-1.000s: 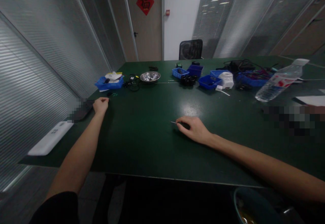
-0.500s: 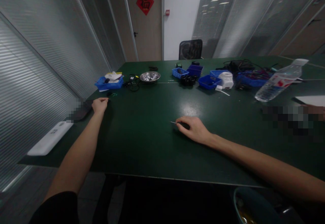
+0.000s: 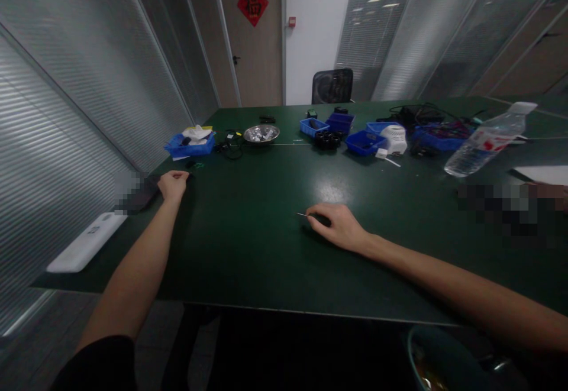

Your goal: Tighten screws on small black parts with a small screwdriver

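**A:** Where's the tool relative to your hands?

**B:** Under my right hand (image 3: 339, 227). It's a thin tool (image 3: 310, 216), dark at the grip end, with a fine metal tip poking out to the left past my fingertips. Long axis runs roughly left-right across the table (image 3: 248, 261), tip pointing toward my left side.

**A:** Grip state?

**B:** Right fingers are curled down over the dark end, touching it and the tabletop. Can't tell if it's pinched or just covered. Left hand (image 3: 173, 185) is well apart, out near the left edge, closed in a loose fist. Whether anything is in it, I can't tell. A dark flat thing (image 3: 142, 196) lies just beside it.

**A:** So the right is the near one.

**B:** Yes, right is on it; left is far off across bare green surface.

**A:** Surface?

**B:** Dark green, matte, flat, one glare spot ahead of the right hand. Nothing between the two hands.

**A:** Rest of the room?

**B:** Blue bins (image 3: 366, 141) and a metal bowl (image 3: 261, 134) along the far side, cables at far right, a water bottle (image 3: 486, 141) lying tilted to the right. White flat case (image 3: 82, 250) at the near-left edge. Glass partitions with blinds on both sides, door and chair (image 3: 332, 86) at the far end.
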`<action>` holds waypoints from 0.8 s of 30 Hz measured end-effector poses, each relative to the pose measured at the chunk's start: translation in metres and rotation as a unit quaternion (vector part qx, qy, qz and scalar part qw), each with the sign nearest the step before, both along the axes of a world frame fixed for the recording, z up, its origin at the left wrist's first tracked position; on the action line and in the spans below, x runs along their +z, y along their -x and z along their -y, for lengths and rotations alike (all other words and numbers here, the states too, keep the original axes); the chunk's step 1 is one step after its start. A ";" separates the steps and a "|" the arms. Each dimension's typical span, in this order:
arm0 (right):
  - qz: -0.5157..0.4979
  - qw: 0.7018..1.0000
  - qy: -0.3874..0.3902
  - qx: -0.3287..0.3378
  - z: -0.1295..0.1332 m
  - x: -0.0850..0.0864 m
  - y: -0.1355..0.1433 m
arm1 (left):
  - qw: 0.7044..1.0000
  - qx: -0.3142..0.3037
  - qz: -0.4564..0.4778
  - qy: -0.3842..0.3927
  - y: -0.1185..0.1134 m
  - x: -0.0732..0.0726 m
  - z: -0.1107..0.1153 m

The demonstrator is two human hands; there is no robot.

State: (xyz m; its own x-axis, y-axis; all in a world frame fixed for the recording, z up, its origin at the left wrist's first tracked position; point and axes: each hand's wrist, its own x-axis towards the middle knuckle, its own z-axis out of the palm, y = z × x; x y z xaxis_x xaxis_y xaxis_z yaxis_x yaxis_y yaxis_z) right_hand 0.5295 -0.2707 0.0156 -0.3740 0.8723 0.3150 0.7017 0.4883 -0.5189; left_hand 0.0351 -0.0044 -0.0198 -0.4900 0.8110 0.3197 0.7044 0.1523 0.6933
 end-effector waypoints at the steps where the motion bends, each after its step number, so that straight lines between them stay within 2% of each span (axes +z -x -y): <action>1: 0.001 1.000 0.000 -0.001 0.000 0.000 0.000 | 1.000 -0.007 -0.021 0.003 -0.001 0.002 0.002; 6: -0.002 1.000 0.003 -0.001 0.001 0.000 0.000 | 0.987 -0.064 -0.146 0.011 -0.006 0.008 0.014; 10: -0.001 1.000 0.004 0.002 0.002 0.002 0.001 | 0.977 -0.079 -0.195 0.025 -0.007 0.010 0.017; 19: 0.001 1.000 0.003 0.007 0.002 0.003 0.001 | 0.977 -0.066 -0.197 0.041 -0.011 0.015 0.021; 24: 0.003 1.000 0.004 0.007 0.001 0.002 0.000 | 0.987 -0.070 -0.141 0.041 -0.014 0.018 0.023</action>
